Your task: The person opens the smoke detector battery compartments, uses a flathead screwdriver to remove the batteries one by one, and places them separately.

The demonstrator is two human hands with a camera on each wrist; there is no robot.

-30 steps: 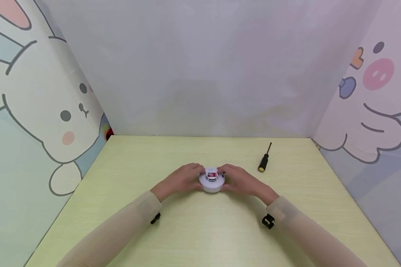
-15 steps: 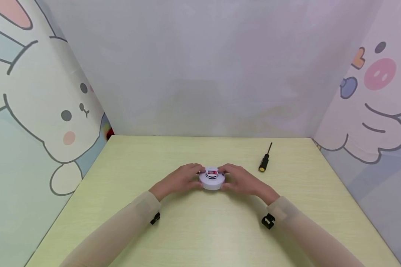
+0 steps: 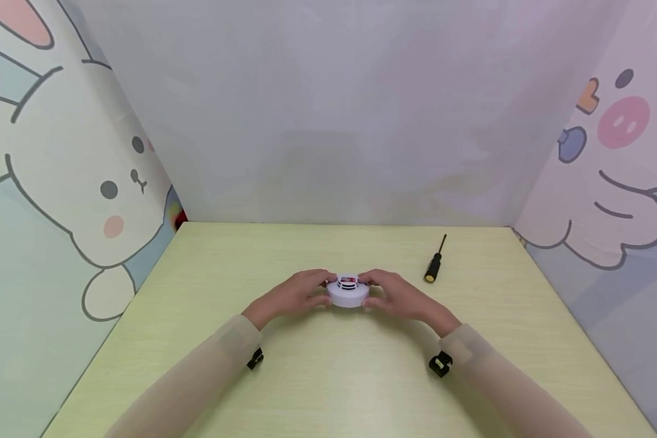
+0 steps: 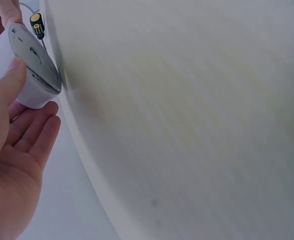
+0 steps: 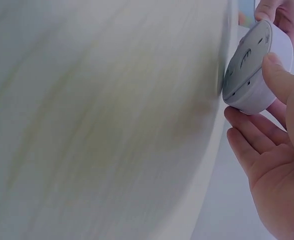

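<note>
A round white smoke detector (image 3: 348,296) with a raised vented centre and a red label is held between both hands over the middle of the table. My left hand (image 3: 297,293) grips its left side and my right hand (image 3: 398,295) its right side. In the left wrist view the detector's flat base (image 4: 34,55) shows, with small slots and a seam; the left thumb (image 4: 14,80) presses near its edge. The right wrist view shows the same base (image 5: 247,62) tilted, its far edge close to the table, with the right thumb (image 5: 277,70) at its rim.
A screwdriver (image 3: 433,267) with a black handle and yellow end lies behind and right of the hands. The pale wood table (image 3: 328,377) meets a plain back wall (image 3: 328,121), with cartoon-printed panels (image 3: 115,201) at the sides.
The smoke detector has tilted, its near edge rising and its labelled top leaning away from the head camera. Both hands keep their grip; the screwdriver stays put.
</note>
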